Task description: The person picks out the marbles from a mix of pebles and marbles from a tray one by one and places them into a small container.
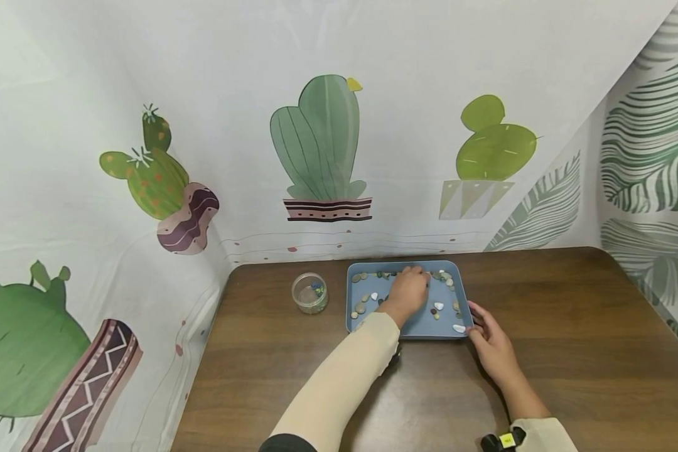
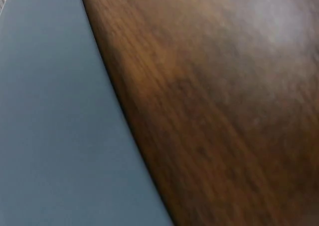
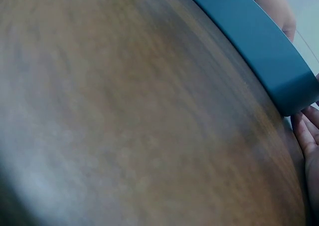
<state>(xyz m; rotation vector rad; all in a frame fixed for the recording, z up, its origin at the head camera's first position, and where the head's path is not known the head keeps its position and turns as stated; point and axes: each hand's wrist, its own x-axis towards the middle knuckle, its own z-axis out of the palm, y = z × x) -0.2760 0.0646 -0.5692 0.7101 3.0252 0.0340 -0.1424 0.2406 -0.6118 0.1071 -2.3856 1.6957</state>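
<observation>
A shallow blue-grey tray (image 1: 418, 333) lies on the table with several pebbles inside, brown, green and white, many along its edges. My left hand (image 1: 409, 292) reaches over the front rim, its fingers down at the pebbles along the far wall. The fingertips are hidden behind the hand, so I cannot tell whether they hold a pebble. At the front right corner my right hand (image 1: 491, 342) grips the tray, the thumb at the rim and the fingers along the outer side. In the right wrist view, right-hand fingers (image 3: 304, 131) show at the tray's corner.
A clear round jar (image 1: 310, 294) with a few blue, green and yellow bits inside stands left of the tray. Brown wooden tabletop (image 1: 570, 333) extends around them. A cloth with printed cacti (image 1: 328, 138) hangs directly behind the table's back edge.
</observation>
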